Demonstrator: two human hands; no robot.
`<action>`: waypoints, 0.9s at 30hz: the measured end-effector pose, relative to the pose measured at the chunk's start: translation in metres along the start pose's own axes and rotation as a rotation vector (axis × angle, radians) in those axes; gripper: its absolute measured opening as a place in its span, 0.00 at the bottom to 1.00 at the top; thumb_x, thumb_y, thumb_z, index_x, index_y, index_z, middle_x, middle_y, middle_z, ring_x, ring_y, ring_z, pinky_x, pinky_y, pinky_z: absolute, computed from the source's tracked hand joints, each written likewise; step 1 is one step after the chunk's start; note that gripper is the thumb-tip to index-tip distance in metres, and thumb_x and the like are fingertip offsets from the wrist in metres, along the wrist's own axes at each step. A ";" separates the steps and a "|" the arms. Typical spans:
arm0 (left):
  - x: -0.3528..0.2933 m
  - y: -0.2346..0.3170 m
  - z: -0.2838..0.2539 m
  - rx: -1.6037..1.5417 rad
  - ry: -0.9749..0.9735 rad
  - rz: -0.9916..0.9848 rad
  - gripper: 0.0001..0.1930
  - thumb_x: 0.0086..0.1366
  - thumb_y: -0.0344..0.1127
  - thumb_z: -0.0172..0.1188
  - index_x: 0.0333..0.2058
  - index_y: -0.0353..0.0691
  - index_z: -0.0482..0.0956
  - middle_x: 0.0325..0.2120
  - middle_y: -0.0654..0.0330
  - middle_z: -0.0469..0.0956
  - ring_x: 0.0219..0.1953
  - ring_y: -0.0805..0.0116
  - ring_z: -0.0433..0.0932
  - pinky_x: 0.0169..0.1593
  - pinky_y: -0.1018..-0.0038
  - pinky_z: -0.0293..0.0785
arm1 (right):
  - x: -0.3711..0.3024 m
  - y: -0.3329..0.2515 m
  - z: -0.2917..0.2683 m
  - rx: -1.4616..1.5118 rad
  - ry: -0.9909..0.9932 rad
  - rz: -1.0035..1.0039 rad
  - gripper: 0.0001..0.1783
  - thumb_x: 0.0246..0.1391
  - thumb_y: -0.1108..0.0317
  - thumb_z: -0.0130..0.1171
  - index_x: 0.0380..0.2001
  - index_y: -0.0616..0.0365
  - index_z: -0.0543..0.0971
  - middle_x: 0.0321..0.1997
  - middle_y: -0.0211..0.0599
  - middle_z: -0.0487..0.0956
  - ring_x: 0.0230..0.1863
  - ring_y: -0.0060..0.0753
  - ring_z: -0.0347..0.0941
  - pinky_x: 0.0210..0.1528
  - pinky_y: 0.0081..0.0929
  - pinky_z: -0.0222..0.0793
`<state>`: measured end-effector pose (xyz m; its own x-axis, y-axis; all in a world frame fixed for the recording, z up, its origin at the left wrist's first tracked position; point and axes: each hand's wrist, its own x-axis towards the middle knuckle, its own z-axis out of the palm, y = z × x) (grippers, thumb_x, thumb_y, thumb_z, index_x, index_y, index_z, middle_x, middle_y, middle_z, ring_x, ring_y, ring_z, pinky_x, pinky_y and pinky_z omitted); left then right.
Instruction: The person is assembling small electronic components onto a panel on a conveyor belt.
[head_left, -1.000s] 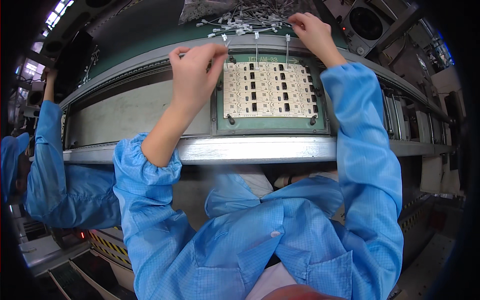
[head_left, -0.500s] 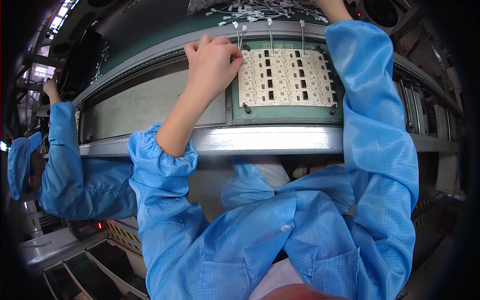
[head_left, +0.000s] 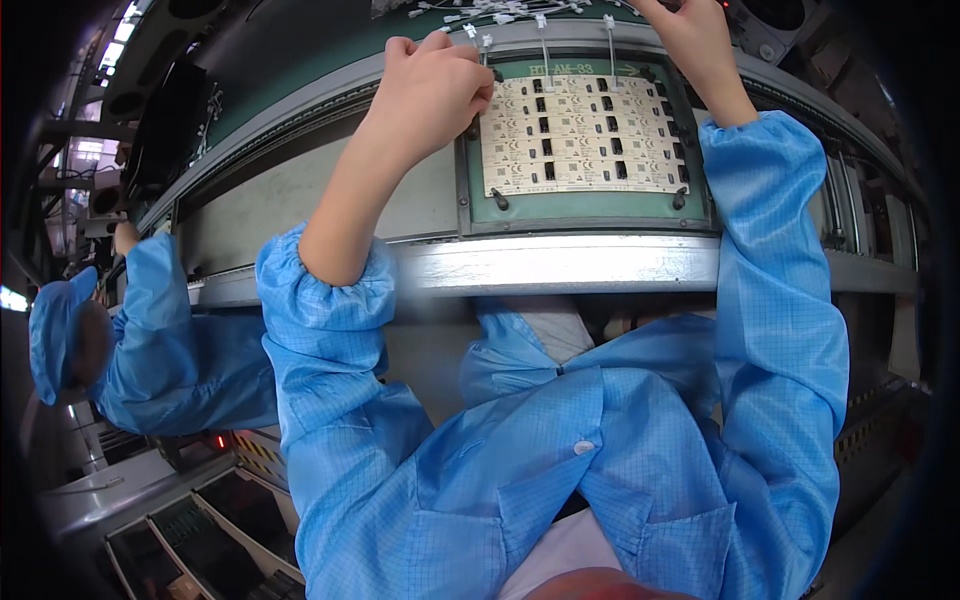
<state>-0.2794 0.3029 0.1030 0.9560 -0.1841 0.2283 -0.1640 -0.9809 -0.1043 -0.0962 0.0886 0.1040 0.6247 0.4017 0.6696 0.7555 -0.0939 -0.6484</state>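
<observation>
My left hand is closed at the upper left corner of a panel of white circuit boards, its fingers curled and their tips hidden. Whether anything is pinched there I cannot make out. The panel carries rows of black components and lies in a green fixture. White cables with plugs, such as the middle cable and the right cable, stick out past the panel's far edge. My right hand reaches beyond the far right corner, beside the pile of white cables; the upper picture edge cuts off its fingertips.
A metal rail runs along the near side of the line, between my body and the fixture. A grey plate lies left of the fixture. Farther left, a co-worker in a blue smock works at the same line. Divided bins stand lower left.
My right hand has come back into view at the upper right, its forearm lower than before. The panel and rail sit higher in the picture. My left hand stays at the panel's corner.
</observation>
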 end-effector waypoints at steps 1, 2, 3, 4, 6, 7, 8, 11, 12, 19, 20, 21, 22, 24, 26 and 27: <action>0.003 0.002 -0.002 0.026 -0.057 0.001 0.02 0.56 0.33 0.64 0.27 0.48 0.85 0.31 0.68 0.79 0.43 0.63 0.73 0.51 0.61 0.62 | -0.003 -0.001 -0.003 -0.010 0.001 0.008 0.05 0.54 0.75 0.62 0.33 0.63 0.78 0.27 0.28 0.78 0.30 0.15 0.72 0.33 0.17 0.68; 0.006 0.004 -0.004 0.023 -0.061 0.004 0.02 0.56 0.33 0.64 0.27 0.48 0.85 0.31 0.68 0.79 0.43 0.63 0.73 0.51 0.61 0.62 | -0.003 -0.001 -0.004 -0.010 0.002 0.013 0.05 0.54 0.75 0.62 0.33 0.63 0.78 0.27 0.28 0.78 0.30 0.15 0.72 0.33 0.17 0.68; 0.009 0.004 -0.005 0.040 -0.101 0.019 0.02 0.56 0.33 0.65 0.27 0.47 0.85 0.31 0.67 0.79 0.44 0.63 0.73 0.51 0.60 0.61 | -0.002 -0.001 -0.005 0.039 0.008 0.030 0.04 0.54 0.75 0.62 0.33 0.63 0.77 0.27 0.29 0.78 0.30 0.15 0.72 0.33 0.17 0.69; 0.011 0.004 -0.006 0.058 -0.142 0.032 0.02 0.56 0.32 0.65 0.26 0.47 0.85 0.31 0.67 0.80 0.44 0.63 0.73 0.51 0.60 0.61 | -0.002 0.000 -0.007 0.089 0.014 0.046 0.04 0.54 0.75 0.62 0.33 0.64 0.77 0.27 0.29 0.78 0.30 0.15 0.72 0.34 0.18 0.69; 0.015 0.006 -0.007 0.059 -0.171 0.028 0.02 0.56 0.32 0.65 0.27 0.47 0.85 0.31 0.66 0.80 0.44 0.62 0.73 0.51 0.60 0.61 | -0.002 0.002 -0.010 0.099 0.011 0.054 0.04 0.54 0.75 0.61 0.33 0.64 0.77 0.27 0.29 0.78 0.30 0.16 0.73 0.34 0.18 0.69; 0.016 0.006 -0.007 0.059 -0.196 0.021 0.02 0.56 0.32 0.65 0.27 0.46 0.85 0.31 0.66 0.81 0.44 0.62 0.73 0.51 0.60 0.61 | -0.001 0.003 -0.011 0.108 0.006 0.056 0.04 0.54 0.75 0.61 0.33 0.64 0.77 0.27 0.29 0.78 0.31 0.16 0.73 0.34 0.18 0.69; 0.018 0.007 -0.008 0.063 -0.205 0.018 0.02 0.56 0.32 0.65 0.27 0.46 0.85 0.31 0.66 0.81 0.44 0.62 0.73 0.51 0.60 0.61 | -0.001 0.003 -0.011 0.118 0.006 0.061 0.04 0.54 0.75 0.61 0.33 0.64 0.77 0.27 0.29 0.78 0.31 0.16 0.73 0.34 0.18 0.69; 0.020 0.007 -0.012 0.043 -0.300 -0.044 0.02 0.56 0.32 0.64 0.27 0.46 0.85 0.30 0.65 0.81 0.45 0.61 0.73 0.51 0.59 0.61 | -0.001 -0.001 -0.011 0.072 0.001 0.049 0.05 0.54 0.75 0.61 0.33 0.64 0.77 0.28 0.30 0.78 0.31 0.17 0.73 0.35 0.18 0.70; 0.018 0.005 -0.010 0.004 -0.283 -0.071 0.02 0.56 0.32 0.64 0.27 0.46 0.85 0.30 0.65 0.81 0.45 0.61 0.73 0.51 0.59 0.61 | 0.000 -0.004 -0.011 0.070 -0.001 0.041 0.04 0.54 0.75 0.61 0.33 0.64 0.77 0.28 0.30 0.78 0.31 0.17 0.74 0.35 0.19 0.70; 0.003 0.007 -0.004 -0.022 -0.147 -0.103 0.03 0.56 0.32 0.64 0.29 0.46 0.85 0.32 0.67 0.80 0.45 0.62 0.73 0.50 0.58 0.63 | -0.002 -0.012 -0.010 0.072 0.000 0.019 0.05 0.54 0.75 0.61 0.33 0.64 0.77 0.28 0.32 0.79 0.31 0.20 0.74 0.37 0.21 0.71; 0.002 0.008 -0.004 -0.020 -0.146 -0.101 0.03 0.56 0.32 0.64 0.29 0.46 0.85 0.32 0.67 0.80 0.45 0.62 0.73 0.50 0.58 0.63 | -0.002 -0.014 -0.011 0.072 0.002 0.018 0.05 0.54 0.75 0.61 0.33 0.64 0.77 0.28 0.32 0.79 0.31 0.20 0.74 0.37 0.21 0.71; 0.001 0.010 -0.003 0.018 -0.105 -0.077 0.03 0.55 0.31 0.64 0.29 0.46 0.85 0.32 0.67 0.80 0.45 0.62 0.74 0.50 0.58 0.63 | -0.002 -0.015 -0.011 0.080 -0.003 0.028 0.05 0.54 0.75 0.61 0.33 0.64 0.77 0.28 0.32 0.79 0.32 0.20 0.74 0.37 0.21 0.71; 0.000 0.011 -0.002 0.055 -0.064 -0.054 0.04 0.54 0.31 0.65 0.29 0.47 0.85 0.33 0.67 0.80 0.44 0.63 0.74 0.49 0.58 0.63 | -0.002 -0.016 -0.010 0.088 -0.008 0.038 0.05 0.54 0.74 0.61 0.33 0.64 0.77 0.28 0.32 0.79 0.32 0.20 0.74 0.37 0.21 0.71; -0.002 0.012 0.003 0.096 -0.014 -0.018 0.04 0.53 0.30 0.64 0.28 0.47 0.85 0.32 0.67 0.79 0.44 0.63 0.74 0.49 0.59 0.63 | -0.004 -0.015 -0.010 0.072 -0.010 0.044 0.05 0.54 0.74 0.61 0.34 0.64 0.77 0.28 0.32 0.79 0.32 0.20 0.74 0.37 0.21 0.70; -0.004 0.014 0.007 0.139 0.034 0.017 0.04 0.52 0.29 0.64 0.27 0.46 0.85 0.31 0.67 0.79 0.43 0.63 0.74 0.48 0.59 0.63 | -0.005 -0.013 -0.010 0.059 -0.012 0.051 0.05 0.55 0.74 0.61 0.34 0.64 0.77 0.28 0.32 0.79 0.32 0.20 0.74 0.37 0.22 0.70; -0.006 0.015 0.009 0.156 0.082 0.032 0.04 0.51 0.29 0.64 0.26 0.46 0.85 0.30 0.67 0.78 0.42 0.63 0.74 0.48 0.59 0.63 | -0.005 -0.012 -0.009 0.045 -0.008 0.036 0.05 0.55 0.74 0.61 0.34 0.64 0.78 0.28 0.32 0.79 0.32 0.20 0.74 0.36 0.22 0.70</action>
<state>-0.2850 0.2894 0.0911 0.9270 -0.2257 0.2996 -0.1482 -0.9541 -0.2602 -0.1065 0.0792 0.1116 0.6499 0.4060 0.6425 0.7224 -0.0673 -0.6882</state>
